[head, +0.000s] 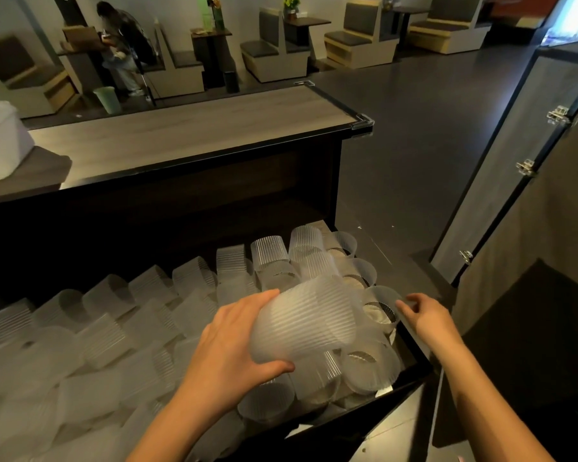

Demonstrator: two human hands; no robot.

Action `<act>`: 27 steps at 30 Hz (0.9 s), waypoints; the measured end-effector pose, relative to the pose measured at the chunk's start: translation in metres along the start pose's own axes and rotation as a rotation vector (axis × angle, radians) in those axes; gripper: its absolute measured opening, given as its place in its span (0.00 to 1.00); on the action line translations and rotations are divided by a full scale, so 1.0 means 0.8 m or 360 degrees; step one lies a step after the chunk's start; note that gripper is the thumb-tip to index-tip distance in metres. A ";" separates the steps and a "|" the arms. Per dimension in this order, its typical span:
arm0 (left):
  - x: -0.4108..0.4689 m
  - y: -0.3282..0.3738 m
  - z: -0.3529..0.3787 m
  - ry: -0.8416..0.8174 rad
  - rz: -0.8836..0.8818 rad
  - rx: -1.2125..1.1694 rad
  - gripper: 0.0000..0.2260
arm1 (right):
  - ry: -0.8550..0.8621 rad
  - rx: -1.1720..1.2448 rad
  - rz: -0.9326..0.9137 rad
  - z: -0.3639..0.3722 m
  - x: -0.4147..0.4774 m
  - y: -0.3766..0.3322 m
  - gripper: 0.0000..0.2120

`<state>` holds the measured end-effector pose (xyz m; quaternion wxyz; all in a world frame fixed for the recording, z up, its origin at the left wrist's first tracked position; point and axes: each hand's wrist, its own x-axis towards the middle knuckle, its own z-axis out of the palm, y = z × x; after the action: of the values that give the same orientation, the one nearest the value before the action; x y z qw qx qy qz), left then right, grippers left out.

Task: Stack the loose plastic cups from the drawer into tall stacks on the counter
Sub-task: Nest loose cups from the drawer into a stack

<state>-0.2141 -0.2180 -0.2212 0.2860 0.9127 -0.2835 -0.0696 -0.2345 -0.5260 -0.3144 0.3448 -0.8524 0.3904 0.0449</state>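
An open drawer (pixel 411 353) below me is filled with several ribbed translucent plastic cups (pixel 141 315), lying on their sides or upside down. My left hand (pixel 227 348) grips a short stack of nested cups (pixel 306 323) by its base end, tilted over the drawer with its mouth toward the right. My right hand (pixel 421 316) is at the drawer's right edge, its fingertips pinching the rim of an upright cup (pixel 379 303) there. The wooden counter (pixel 187 128) runs behind the drawer, with no cup stack visible on it.
A white container (pixel 0 141) sits on a raised ledge at the counter's left end. An open cabinet door (pixel 514 168) with metal hinges stands to the right. Beyond the counter are booth seats, small tables and a seated person (pixel 124 41).
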 end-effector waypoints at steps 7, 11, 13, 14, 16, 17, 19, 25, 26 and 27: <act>0.000 0.000 -0.001 0.0011 -0.0010 0.0030 0.34 | -0.0074 -0.0089 0.0129 0.017 0.004 0.001 0.18; 0.001 0.000 -0.001 0.0021 -0.0017 0.0037 0.33 | 0.0076 0.0144 0.0084 0.003 -0.002 0.000 0.14; 0.002 -0.001 -0.001 0.0020 -0.0018 0.0034 0.34 | 0.0158 0.0292 -0.0070 -0.011 -0.009 -0.003 0.13; 0.002 -0.001 -0.001 0.0022 -0.0016 0.0028 0.34 | 0.0197 0.0340 -0.0153 -0.020 -0.015 -0.007 0.13; 0.003 -0.002 0.000 0.0026 -0.0015 0.0016 0.34 | 0.0208 0.0459 -0.0312 -0.039 -0.030 -0.020 0.11; 0.004 -0.001 0.000 0.0022 -0.0017 0.0019 0.33 | 0.0183 0.0552 -0.0384 -0.048 -0.040 -0.029 0.10; 0.005 -0.001 0.000 0.0015 -0.0015 0.0032 0.33 | 0.0122 0.0738 -0.0554 -0.064 -0.064 -0.048 0.07; 0.005 -0.003 -0.001 0.0017 -0.0008 0.0047 0.33 | -0.0091 0.0753 -0.0980 -0.081 -0.118 -0.086 0.11; 0.005 -0.003 -0.001 0.0021 -0.0008 0.0040 0.33 | -0.0133 0.0677 -0.1007 -0.080 -0.121 -0.089 0.11; 0.004 -0.004 -0.001 0.0028 -0.0010 0.0031 0.33 | -0.0169 0.0609 -0.1021 -0.077 -0.122 -0.091 0.11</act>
<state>-0.2093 -0.2171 -0.2221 0.2795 0.9168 -0.2789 -0.0597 -0.2630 -0.4690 -0.1940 0.5141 -0.8480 0.0865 -0.0950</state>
